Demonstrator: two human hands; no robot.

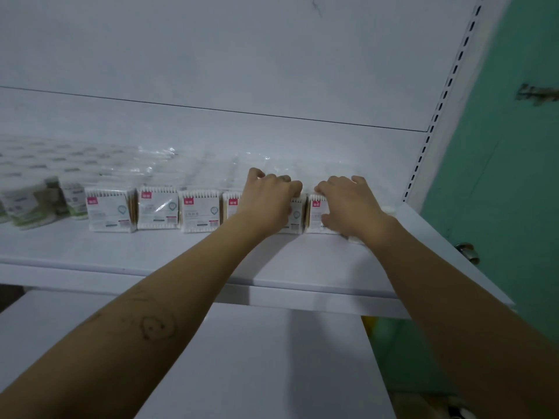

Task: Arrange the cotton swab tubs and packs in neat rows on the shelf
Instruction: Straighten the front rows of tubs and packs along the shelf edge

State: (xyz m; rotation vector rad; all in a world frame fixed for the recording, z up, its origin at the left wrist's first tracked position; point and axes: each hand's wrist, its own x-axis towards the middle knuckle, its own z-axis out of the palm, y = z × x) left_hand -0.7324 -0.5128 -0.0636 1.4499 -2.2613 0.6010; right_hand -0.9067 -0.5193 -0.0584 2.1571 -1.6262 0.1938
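Observation:
Several clear cotton swab packs with pink labels stand in a front row on the white shelf (181, 252), among them packs at the left (110, 210) and middle (200, 210). More packs stretch back behind them in rows. My left hand (267, 197) grips the top of one pack (295, 213), fingers curled over its upper edge. Beside it, my right hand (351, 204) grips the rightmost pack (316, 207) the same way. Cotton swab tubs (27, 207) with green-and-white labels stand at the far left.
The shelf's right end meets a slotted white upright (435, 116), with a green wall (499, 176) beyond. A lower white shelf (242, 358) lies below. A small white item (388, 210) sits at the shelf's right edge next to my right hand.

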